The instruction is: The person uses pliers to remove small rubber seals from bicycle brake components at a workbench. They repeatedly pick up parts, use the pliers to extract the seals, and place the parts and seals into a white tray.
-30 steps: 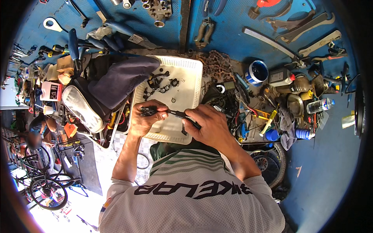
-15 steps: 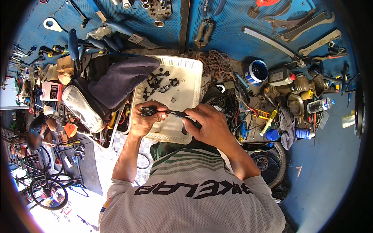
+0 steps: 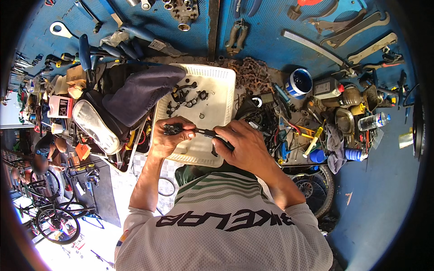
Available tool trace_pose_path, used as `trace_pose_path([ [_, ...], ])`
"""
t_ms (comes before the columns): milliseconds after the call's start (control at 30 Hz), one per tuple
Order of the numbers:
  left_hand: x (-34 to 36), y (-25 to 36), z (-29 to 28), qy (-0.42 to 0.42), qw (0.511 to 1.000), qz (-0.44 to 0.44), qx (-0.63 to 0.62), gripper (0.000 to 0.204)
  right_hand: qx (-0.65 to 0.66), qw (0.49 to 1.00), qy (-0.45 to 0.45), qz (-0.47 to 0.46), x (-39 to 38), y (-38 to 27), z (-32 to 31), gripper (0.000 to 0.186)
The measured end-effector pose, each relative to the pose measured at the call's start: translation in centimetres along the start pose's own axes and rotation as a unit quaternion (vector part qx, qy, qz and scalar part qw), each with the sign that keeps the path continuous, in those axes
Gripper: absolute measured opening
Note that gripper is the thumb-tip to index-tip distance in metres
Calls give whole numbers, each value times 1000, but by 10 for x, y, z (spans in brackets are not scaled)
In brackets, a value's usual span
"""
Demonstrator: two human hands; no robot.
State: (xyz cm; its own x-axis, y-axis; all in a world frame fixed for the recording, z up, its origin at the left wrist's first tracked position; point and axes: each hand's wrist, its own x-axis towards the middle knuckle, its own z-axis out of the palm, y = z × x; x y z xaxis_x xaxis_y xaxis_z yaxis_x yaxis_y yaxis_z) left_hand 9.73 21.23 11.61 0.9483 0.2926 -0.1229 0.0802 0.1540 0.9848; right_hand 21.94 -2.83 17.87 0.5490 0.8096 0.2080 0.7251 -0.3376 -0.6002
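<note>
My left hand (image 3: 167,137) is closed on a small black component (image 3: 172,129) over a white perforated plastic tray (image 3: 214,72). My right hand (image 3: 242,144) grips a black tool (image 3: 209,134) whose slim end reaches toward the piece in my left fingers; whether they are joined is unclear. Small black parts (image 3: 178,104) and a little ring (image 3: 201,115) lie in the tray beyond my hands.
A dark cloth (image 3: 138,97) overlaps the tray's left. Chains (image 3: 251,77), tangled tools and a blue-white tub (image 3: 299,83) crowd the bench's right. Tools hang on a blue pegboard (image 3: 266,31). Another person (image 3: 49,149) is among bicycles at the left; a wheel (image 3: 316,192) stands lower right.
</note>
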Motion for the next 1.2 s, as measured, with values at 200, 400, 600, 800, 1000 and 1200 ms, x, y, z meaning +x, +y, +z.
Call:
trace_pose_path([
  [200, 2, 17, -1, -19, 1000, -21, 6, 21, -6, 1000, -16, 2, 1, 2, -1, 28],
  [400, 3, 21, 0, -39, 999, -3, 15, 17, -15, 1000, -20, 2, 1, 3, 0, 30],
  [600, 6, 20, 2, -41, 998, 5, 56, 18, -20, 1000, -15, -4, 2, 2, 1, 28],
  [800, 5, 20, -1, -44, 998, -6, 37, 15, -21, 1000, -10, -18, 3, 4, 7, 25],
  [1000, 5, 17, -1, -47, 998, -2, 36, 14, -22, 999, -4, -33, 3, 9, 9, 23],
  [1200, 3, 16, -1, -43, 999, -17, 26, 15, -26, 999, -6, -29, 2, 11, 10, 26],
])
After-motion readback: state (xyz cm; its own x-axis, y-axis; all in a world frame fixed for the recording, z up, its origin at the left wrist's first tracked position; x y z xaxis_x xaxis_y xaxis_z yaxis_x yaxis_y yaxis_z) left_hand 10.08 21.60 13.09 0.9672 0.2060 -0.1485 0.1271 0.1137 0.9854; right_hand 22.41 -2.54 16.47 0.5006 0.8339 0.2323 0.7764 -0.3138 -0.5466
